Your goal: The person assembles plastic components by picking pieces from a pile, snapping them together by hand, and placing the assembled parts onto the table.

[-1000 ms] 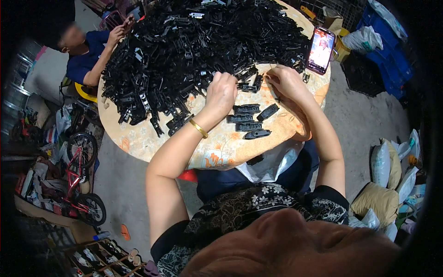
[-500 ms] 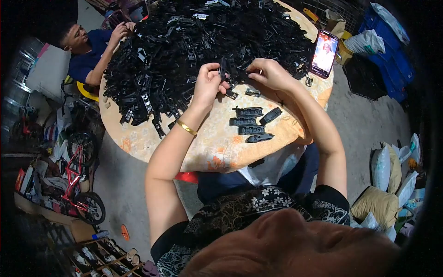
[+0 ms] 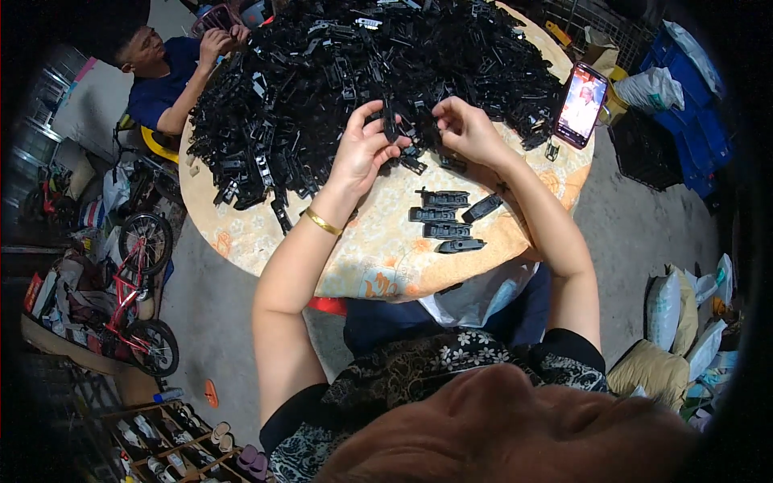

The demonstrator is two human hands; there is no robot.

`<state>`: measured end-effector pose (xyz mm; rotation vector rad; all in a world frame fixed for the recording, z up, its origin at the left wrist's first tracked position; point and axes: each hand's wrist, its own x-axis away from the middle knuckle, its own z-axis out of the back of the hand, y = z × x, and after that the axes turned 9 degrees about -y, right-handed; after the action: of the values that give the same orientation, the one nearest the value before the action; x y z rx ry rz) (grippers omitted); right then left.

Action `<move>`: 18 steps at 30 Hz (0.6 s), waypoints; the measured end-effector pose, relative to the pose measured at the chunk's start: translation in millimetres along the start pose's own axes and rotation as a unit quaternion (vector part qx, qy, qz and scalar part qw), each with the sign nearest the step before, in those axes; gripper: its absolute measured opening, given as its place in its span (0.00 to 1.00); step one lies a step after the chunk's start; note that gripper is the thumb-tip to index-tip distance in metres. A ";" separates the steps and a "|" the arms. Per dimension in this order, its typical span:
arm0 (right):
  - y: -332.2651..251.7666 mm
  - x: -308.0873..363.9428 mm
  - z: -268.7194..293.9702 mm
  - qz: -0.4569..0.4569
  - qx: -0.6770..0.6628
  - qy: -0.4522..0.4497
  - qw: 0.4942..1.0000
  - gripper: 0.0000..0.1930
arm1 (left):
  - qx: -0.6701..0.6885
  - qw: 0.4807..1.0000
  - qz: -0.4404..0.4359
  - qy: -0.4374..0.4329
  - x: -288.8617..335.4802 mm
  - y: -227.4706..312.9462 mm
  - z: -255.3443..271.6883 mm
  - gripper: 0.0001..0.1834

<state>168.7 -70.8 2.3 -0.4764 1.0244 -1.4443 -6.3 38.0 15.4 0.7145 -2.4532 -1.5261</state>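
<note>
A slim black plastic part (image 3: 390, 121) stands upright between the thumb and fingers of my left hand (image 3: 362, 153), at the near edge of a large heap of black plastic parts (image 3: 314, 88). My right hand (image 3: 475, 138) is a little to the right, over the heap's near edge, its thumb and fingers curled together. Whatever it pinches is too small or too dark to make out. Between my forearms, several black parts (image 3: 445, 215) lie in a short stack of rows on the patterned tablecloth (image 3: 362, 262), with one angled part (image 3: 482, 208) beside them.
A lit phone (image 3: 581, 105) stands at the table's right side. Across on the left sits another person (image 3: 165, 80), hands raised near the heap. Blue crates (image 3: 684, 113) and stuffed sacks (image 3: 656, 366) stand on the right; a red bicycle (image 3: 129, 294) and a shoe rack (image 3: 173, 439) are on the left.
The view has shifted slightly. The black part in my left hand now shows more fully upright. My right hand's fingers have lifted a little and curled near the heap.
</note>
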 end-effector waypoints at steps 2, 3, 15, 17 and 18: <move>6.7 -2.2 4.8 -0.019 -0.032 -0.014 0.999 0.12 | -0.015 1.000 0.009 0.008 -0.6 -2.3 -1.0 0.23; -1.9 -1.0 7.9 -0.029 -0.083 -0.012 0.996 0.10 | -0.016 1.000 0.009 0.008 -0.5 -2.2 -0.7 0.23; -28.9 8.6 1.2 -0.039 -0.132 -0.039 0.990 0.06 | -0.073 0.994 0.077 -0.035 4.4 -8.5 -10.4 0.14; -26.6 8.3 2.2 -0.046 -0.122 -0.043 0.991 0.06 | -0.156 0.984 0.057 -0.063 5.3 -11.2 -10.5 0.16; -22.9 8.1 3.7 -0.050 -0.144 -0.043 0.987 0.06 | -0.156 0.984 0.058 -0.063 4.9 -12.1 -12.9 0.16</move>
<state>157.0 -82.6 20.4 -0.8030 1.1578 -1.3556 -2.0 21.0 10.2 0.4236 -2.2148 -1.9001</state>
